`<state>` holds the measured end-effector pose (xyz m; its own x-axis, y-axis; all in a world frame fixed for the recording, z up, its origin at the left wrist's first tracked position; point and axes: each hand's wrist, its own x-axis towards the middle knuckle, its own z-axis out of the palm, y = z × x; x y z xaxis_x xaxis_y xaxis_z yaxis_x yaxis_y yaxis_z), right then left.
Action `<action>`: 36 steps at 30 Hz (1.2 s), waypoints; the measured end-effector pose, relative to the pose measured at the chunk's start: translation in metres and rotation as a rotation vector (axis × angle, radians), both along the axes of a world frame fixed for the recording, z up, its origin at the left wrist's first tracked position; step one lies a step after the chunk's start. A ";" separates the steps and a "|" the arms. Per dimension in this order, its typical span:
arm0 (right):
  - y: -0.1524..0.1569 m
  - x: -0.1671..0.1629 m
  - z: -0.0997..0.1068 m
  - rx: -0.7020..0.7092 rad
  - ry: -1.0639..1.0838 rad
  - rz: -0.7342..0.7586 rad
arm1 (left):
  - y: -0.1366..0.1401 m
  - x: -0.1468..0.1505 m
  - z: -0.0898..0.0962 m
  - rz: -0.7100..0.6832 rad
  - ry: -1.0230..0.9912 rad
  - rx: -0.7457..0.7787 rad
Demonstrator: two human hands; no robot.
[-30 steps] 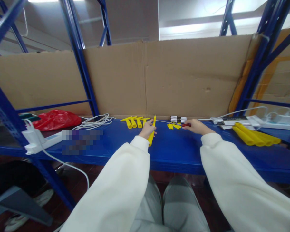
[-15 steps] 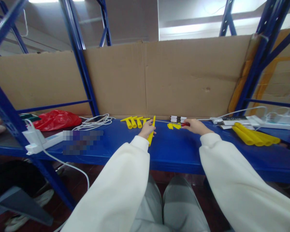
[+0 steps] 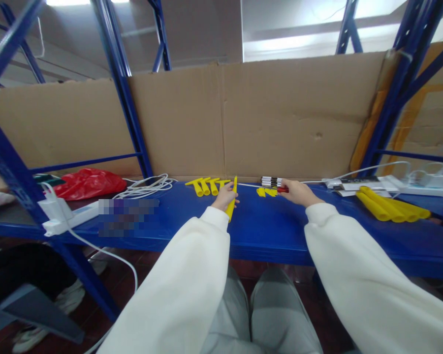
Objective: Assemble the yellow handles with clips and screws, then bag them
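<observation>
My left hand [image 3: 224,195] is closed around a yellow tube [image 3: 231,211], which stands tilted and looks narrower at its upper end. My right hand [image 3: 298,191] pinches a tool with a red handle [image 3: 282,190]; most of it is hidden by the fingers. Small flat yellow pieces [image 3: 266,192] lie on the blue table just left of that hand. Behind them is a stack of white sticks with black bands [image 3: 271,181], like marker pens. Left of my left hand, several yellow T-shaped tube pieces [image 3: 205,187] lie in a row.
Longer yellow tubes [image 3: 389,206] lie on the blue tabletop [image 3: 273,231] at right, near papers and a power strip [image 3: 428,189]. At left are a red plastic bag [image 3: 88,184], coiled white cable [image 3: 147,186] and another power strip [image 3: 77,215]. Cardboard [image 3: 273,118] stands along the back.
Both hands keep their grips and hardly move. The red handle has shifted very slightly, and the whole view has drifted a little.
</observation>
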<state>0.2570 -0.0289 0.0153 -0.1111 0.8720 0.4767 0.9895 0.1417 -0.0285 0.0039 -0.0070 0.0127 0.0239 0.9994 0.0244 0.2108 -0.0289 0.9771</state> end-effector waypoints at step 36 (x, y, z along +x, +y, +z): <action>0.006 0.002 -0.006 -0.029 0.100 0.063 | -0.005 0.000 0.004 0.022 0.004 -0.020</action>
<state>0.2589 -0.0232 0.0093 -0.1195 0.8784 0.4628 0.9706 0.2016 -0.1319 0.0044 -0.0123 0.0165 0.0015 1.0000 0.0041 0.2147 -0.0043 0.9767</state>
